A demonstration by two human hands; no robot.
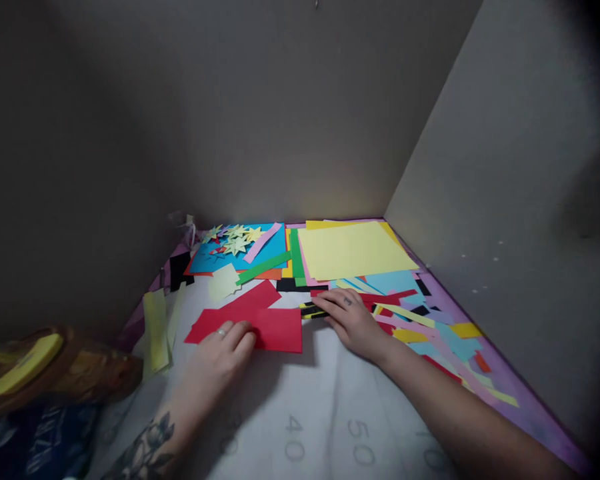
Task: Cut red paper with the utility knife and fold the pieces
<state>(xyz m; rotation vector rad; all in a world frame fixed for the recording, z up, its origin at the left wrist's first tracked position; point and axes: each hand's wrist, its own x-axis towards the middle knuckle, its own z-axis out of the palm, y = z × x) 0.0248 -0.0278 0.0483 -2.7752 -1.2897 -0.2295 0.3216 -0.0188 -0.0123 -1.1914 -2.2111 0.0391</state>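
Grey walls (280,120) close off the far and right sides, and from my remote seat I read them as hard limits, with a purple border (535,417) running along the foot of the right one. Between the two forearms I have my widest room, a stretch of white surface (325,387) where the printed numbers 40 and 50 show. My left hand (225,350) has its fingers curled over the near edge of a red paper rectangle (277,327), holding it; the thumb is hidden. That rectangle lies across the middle of the work area, overlapping another red piece (260,295), and a shadow falls below its near edge. Its right edge stops just beside a black-and-yellow object (310,310), partly covered by my right hand (353,320). Those fingers reach left onto it, fairly close together, though I cannot tell whether they grip it. Farther off, star cutouts (237,245) lie on a blue sheet (275,257), and pale yellow paper (357,250) takes the back right. Scattered paper strips (435,330) crowd the right hand's outer side. Past the left hand, I note yellow-green strips (156,330) and a blurred brown object (95,367) narrowing that side.
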